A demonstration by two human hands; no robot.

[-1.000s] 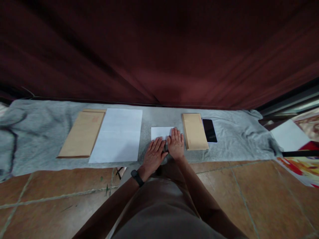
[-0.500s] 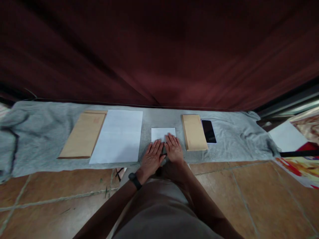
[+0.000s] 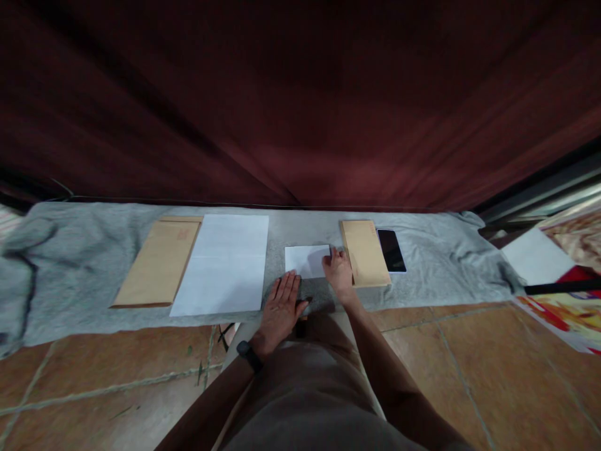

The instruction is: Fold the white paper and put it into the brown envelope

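Note:
A small white folded sheet of paper (image 3: 305, 260) lies flat on the grey cloth, straight in front of me. My left hand (image 3: 282, 307) rests palm down with its fingers stretched out, the fingertips touching the paper's lower left edge. At the paper's right edge, my right hand (image 3: 339, 270) has its fingers bent and pinched on the border; the fingertips are partly hidden. Just right of that hand sits a stack of small brown envelopes (image 3: 369, 254). To the left of my left hand is a stack of large white paper (image 3: 225, 266).
Large brown envelopes (image 3: 157, 263) lie left of the white paper. A dark phone (image 3: 392, 250) is beside the small envelopes. The grey cloth (image 3: 446, 257) covers a narrow table against a dark red curtain (image 3: 300, 125). Tiled floor (image 3: 436, 363) shows below.
My right hand has slid right from the paper's middle to its right edge, and its fingers have curled in. My left hand has moved slightly down, uncovering more paper.

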